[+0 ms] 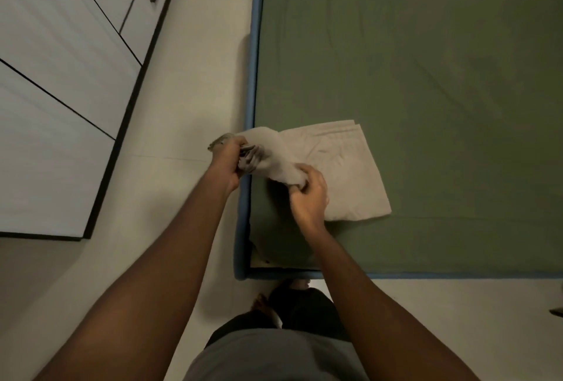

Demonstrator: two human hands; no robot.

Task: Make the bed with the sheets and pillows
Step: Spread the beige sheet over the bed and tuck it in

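Note:
A folded beige sheet (341, 167) lies on the near left corner of the bed, which is covered by a green fitted sheet (426, 76). Its top layer is lifted at the left side. My left hand (227, 158) grips the lifted edge of that layer out past the bed's left side. My right hand (309, 194) pinches the same layer closer to me, above the mattress corner. No pillows are in view.
The bed has a blue frame (251, 106) along its left and near sides. White wardrobe doors with dark handles (61, 91) stand at the left across a strip of pale floor (182, 76). My legs and feet are at the bed's foot.

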